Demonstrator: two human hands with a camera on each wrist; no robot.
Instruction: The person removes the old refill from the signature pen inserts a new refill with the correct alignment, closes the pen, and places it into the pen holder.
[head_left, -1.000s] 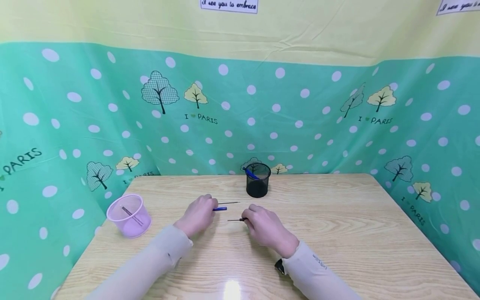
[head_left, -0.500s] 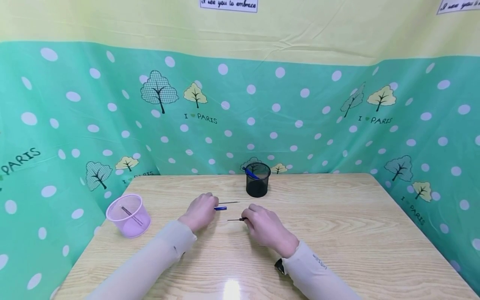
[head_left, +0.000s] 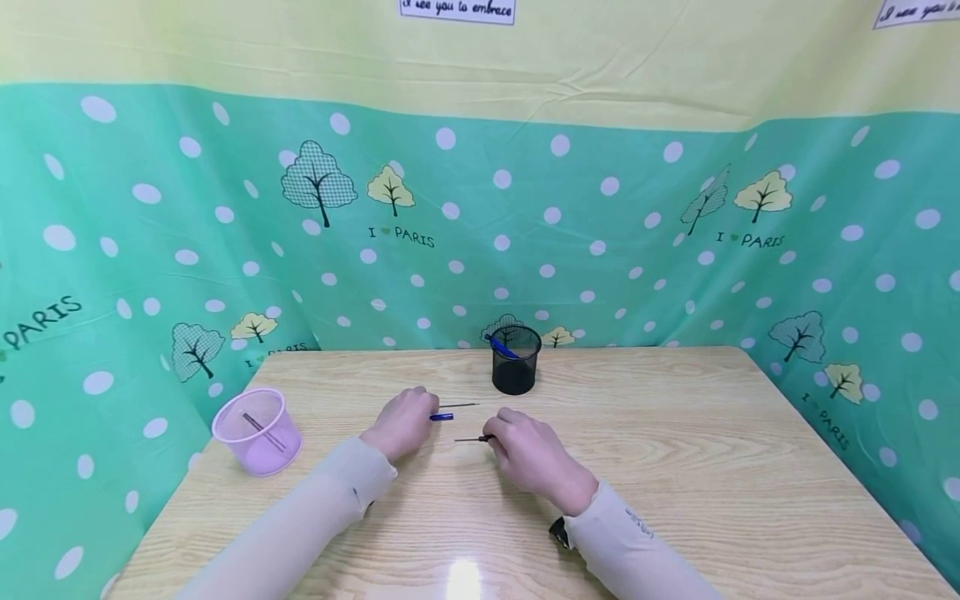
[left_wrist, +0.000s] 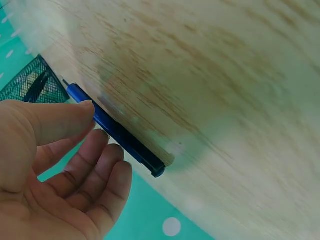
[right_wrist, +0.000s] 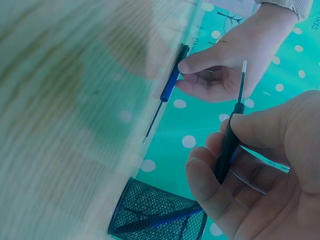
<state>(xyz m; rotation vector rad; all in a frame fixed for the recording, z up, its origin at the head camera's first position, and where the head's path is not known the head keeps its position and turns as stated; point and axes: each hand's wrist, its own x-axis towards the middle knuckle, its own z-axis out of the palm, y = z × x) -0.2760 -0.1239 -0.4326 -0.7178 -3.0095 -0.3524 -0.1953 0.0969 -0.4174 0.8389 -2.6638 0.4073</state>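
Note:
Over the middle of the table, my left hand (head_left: 401,423) pinches a dark-blue pen barrel (left_wrist: 117,134) between thumb and fingers, low above the wood. A thin dark rod (head_left: 459,405) with a pale tip points right beside it. It looks in line with the barrel in the right wrist view but a little behind it in the head view; I cannot tell whether they join. Opposite, my right hand (head_left: 534,454) holds a black pen section (right_wrist: 229,147) with a ribbed collar. From that collar sticks a thin refill (right_wrist: 243,82) with a clear end, pointing left in the head view.
Behind the hands stands a black mesh pen cup (head_left: 515,379) with a blue pen (head_left: 501,346) leaning in it. A pink mesh cup (head_left: 258,457) at the left holds slim dark sticks (head_left: 264,432). Patterned cloth (head_left: 480,192) hangs behind the wooden table (head_left: 660,433).
My left hand and forearm have shifted slightly to the right, and less of the blue barrel shows past the fingers. The right hand looks unmoved.

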